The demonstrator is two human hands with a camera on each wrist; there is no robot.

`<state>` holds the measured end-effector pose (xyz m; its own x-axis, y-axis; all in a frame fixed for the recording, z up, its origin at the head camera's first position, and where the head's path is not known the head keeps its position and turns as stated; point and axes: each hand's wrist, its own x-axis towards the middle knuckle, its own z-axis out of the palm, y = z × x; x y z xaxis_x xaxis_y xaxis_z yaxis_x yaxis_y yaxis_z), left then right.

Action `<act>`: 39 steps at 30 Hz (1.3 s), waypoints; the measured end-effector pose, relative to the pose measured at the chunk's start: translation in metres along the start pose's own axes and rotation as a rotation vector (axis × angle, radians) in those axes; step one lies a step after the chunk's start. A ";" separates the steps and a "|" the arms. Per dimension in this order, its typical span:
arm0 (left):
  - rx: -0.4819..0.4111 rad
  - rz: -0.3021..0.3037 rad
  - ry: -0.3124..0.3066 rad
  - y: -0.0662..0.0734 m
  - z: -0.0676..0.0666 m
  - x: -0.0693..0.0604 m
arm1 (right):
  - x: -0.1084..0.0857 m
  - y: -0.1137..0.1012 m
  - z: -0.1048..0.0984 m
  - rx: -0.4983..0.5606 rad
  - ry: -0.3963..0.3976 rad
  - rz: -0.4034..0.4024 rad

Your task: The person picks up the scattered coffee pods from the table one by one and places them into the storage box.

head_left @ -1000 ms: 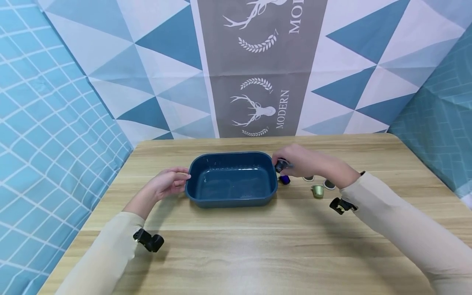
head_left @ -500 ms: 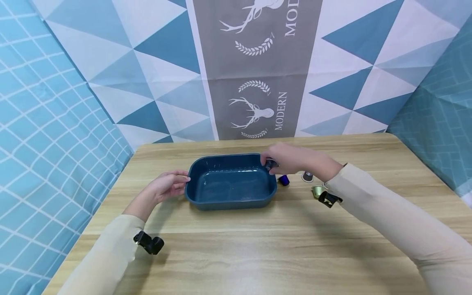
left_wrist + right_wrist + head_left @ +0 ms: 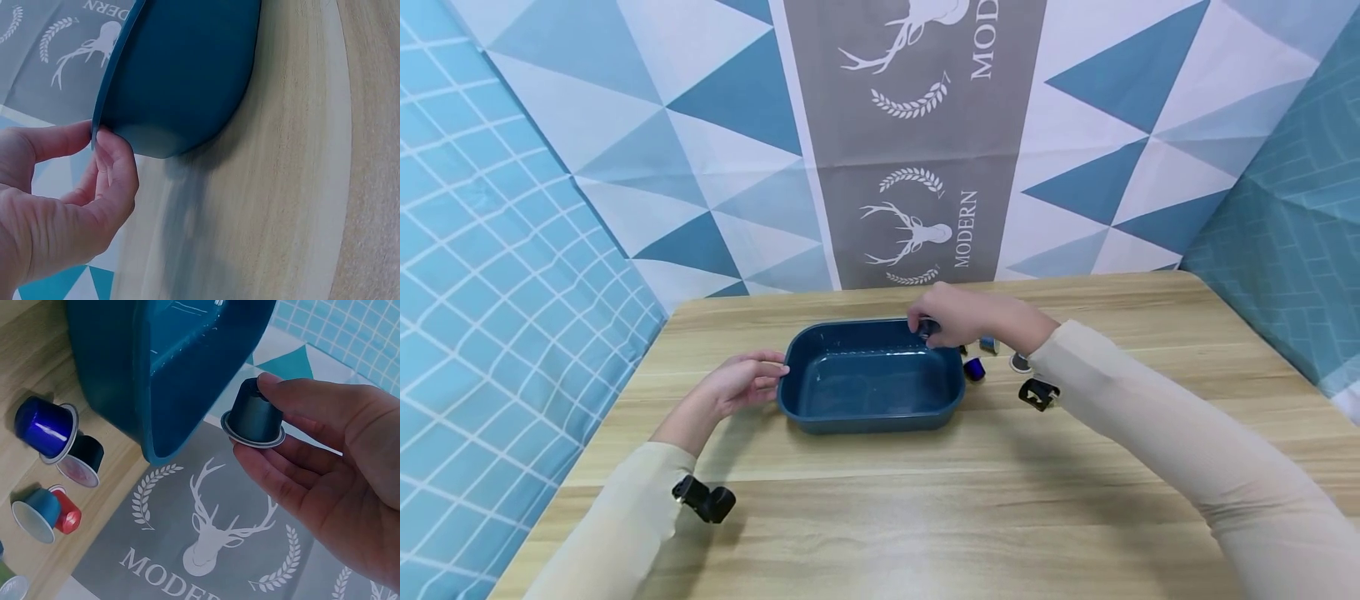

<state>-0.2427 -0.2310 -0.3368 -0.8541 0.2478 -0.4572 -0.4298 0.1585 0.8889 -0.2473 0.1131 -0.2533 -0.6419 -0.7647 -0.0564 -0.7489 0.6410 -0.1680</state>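
A dark blue rectangular dish [image 3: 871, 423] sits on the table in front of me. My left hand [image 3: 741, 385] pinches its left rim between thumb and fingers, clearest in the left wrist view, where the outer wall of the dish [image 3: 181, 69] shows. Over the back right part of the dish, my right hand [image 3: 961, 317] holds a dark coffee capsule [image 3: 255, 415]. Thumb and fingers grip the capsule at its narrow end and its silver rim, as the right wrist view shows. From the head camera most of that capsule is hidden by the fingers.
Several more capsules lie on the table right of the dish: a purple-blue one [image 3: 44, 428], a black one [image 3: 87, 459], a teal one [image 3: 37, 509], a red one [image 3: 70, 515] and a green one [image 3: 11, 582]. A patterned cloth wall [image 3: 910, 142] stands behind the table.
My right hand has carried the dark capsule leftward from beside the dish's right rim to above its inside. The left hand keeps its place on the rim.
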 end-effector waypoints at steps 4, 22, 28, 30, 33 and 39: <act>0.006 0.008 -0.001 0.000 0.001 -0.001 | 0.011 0.001 0.001 -0.014 -0.014 0.009; 0.027 0.000 0.010 0.002 0.003 -0.002 | 0.056 -0.015 0.001 -0.058 -0.095 0.023; 0.024 -0.005 0.016 0.001 0.004 -0.002 | 0.071 -0.022 0.004 -0.060 -0.114 -0.021; 0.025 -0.009 0.023 0.000 0.004 -0.001 | 0.076 -0.024 0.005 -0.059 -0.116 -0.032; 0.031 -0.012 0.031 0.000 0.003 -0.001 | 0.084 -0.028 0.007 -0.057 -0.118 -0.045; 0.026 -0.014 0.036 0.000 0.002 0.000 | 0.101 -0.035 0.014 -0.070 -0.140 -0.046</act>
<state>-0.2419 -0.2296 -0.3367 -0.8583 0.2109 -0.4677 -0.4344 0.1866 0.8812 -0.2840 0.0121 -0.2665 -0.5810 -0.7920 -0.1876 -0.7898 0.6043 -0.1050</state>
